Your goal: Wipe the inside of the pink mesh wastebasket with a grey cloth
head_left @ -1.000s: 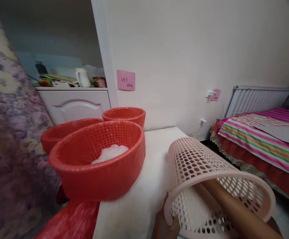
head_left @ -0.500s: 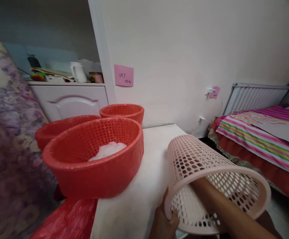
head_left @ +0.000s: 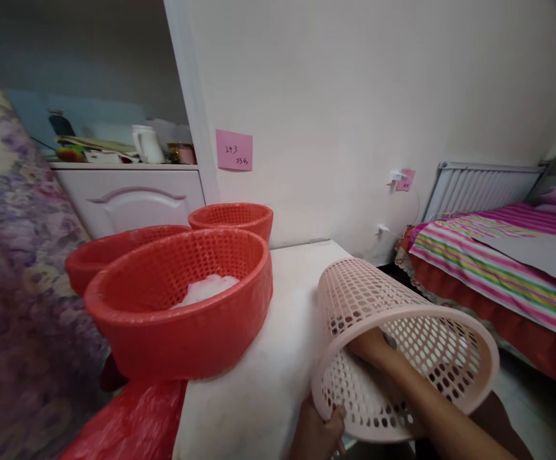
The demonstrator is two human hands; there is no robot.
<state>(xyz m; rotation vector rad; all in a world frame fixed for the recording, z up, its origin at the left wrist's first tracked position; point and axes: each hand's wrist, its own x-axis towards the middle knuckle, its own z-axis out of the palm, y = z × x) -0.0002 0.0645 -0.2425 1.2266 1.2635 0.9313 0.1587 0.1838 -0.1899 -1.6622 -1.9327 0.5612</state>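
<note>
A pale pink plastic basket (head_left: pixel 378 300) with holes all over lies tipped on its side at the right of the white table (head_left: pixel 278 332). Its wide mouth faces me and to the right. At the lower left of the rim, my left hand (head_left: pixel 323 427) is closed, with the thumb over the edge. My right hand (head_left: pixel 369 345) reaches through the mouth into the basket. Its fingers are hidden behind the rim and wall, so I cannot see what they touch. To the left stands a red basket (head_left: pixel 182 342) with white, soft-looking material (head_left: pixel 208 291) in it.
Two more red baskets (head_left: pixel 232 214) stand behind the first. A red plastic bag (head_left: pixel 134 418) hangs by the table's left edge. A floral curtain (head_left: pixel 14 268) is at the left. At the right is a bed (head_left: pixel 493 262) with a striped cover; power plugs (head_left: pixel 395 176) are on the wall.
My right hand has drawn back a little towards the mouth, showing more of its back and wrist. The pink basket's mouth has shifted slightly left; my left hand stays on the rim.
</note>
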